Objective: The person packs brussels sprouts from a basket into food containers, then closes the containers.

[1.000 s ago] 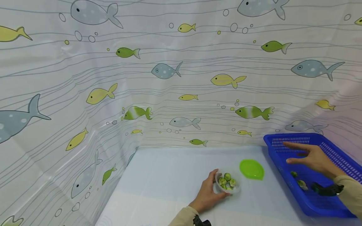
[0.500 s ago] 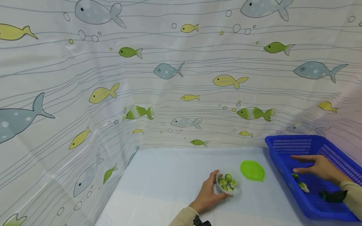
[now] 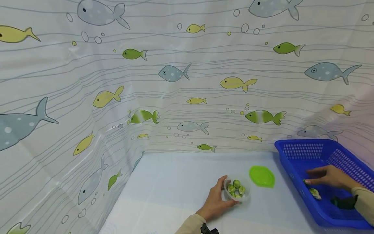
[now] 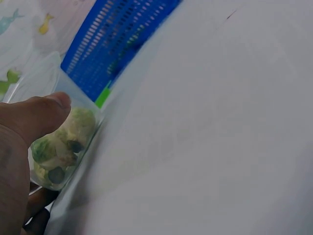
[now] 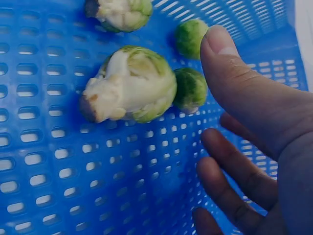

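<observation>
In the head view my left hand holds a small clear plastic container, thumb on the near side and fingers on the far side. Several Brussels sprouts lie inside it; the left wrist view shows the container's clear wall beside the thumb. Over at the right, my right hand reaches down into a blue basket. In the right wrist view its thumb is close to two small green sprouts, the fingers apart and slightly bent. A larger sprout lies nearby.
A bright green lid lies on the white table between the container and the basket. The fish-patterned curtain stands behind and to the left. The basket's raised wall surrounds the right hand.
My right hand has come lower into the basket, towards the sprouts, and its thumb and fingers have drawn closer together. The left hand and container have stayed put.
</observation>
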### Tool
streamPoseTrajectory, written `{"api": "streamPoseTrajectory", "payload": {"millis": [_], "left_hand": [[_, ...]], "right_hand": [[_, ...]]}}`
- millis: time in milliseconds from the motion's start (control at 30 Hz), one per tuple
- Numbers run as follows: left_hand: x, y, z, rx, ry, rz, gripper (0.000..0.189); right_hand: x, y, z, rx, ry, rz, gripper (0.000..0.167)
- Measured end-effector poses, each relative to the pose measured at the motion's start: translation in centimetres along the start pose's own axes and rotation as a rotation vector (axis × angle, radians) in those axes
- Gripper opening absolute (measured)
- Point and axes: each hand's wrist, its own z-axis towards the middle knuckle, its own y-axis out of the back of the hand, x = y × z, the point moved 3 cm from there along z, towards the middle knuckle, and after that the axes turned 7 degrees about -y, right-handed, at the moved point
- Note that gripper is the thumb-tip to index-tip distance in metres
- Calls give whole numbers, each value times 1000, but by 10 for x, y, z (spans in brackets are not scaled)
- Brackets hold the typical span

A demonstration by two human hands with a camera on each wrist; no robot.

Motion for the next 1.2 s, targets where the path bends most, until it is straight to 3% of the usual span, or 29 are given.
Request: {"api": "streamPoseTrajectory", "payload": {"millis": [133,467,1200], "left_hand": [[-1,0,-1,-3,5,-7,94],[-1,1,-2,-9,9,-3,94],[-1,1,-1,0,-5,11,94]], "right_hand": [[0,-2,-1,55,42,0,54],[0,-7,2,84,55,8,42],[6,-12,5,56,4,19,30]]}}
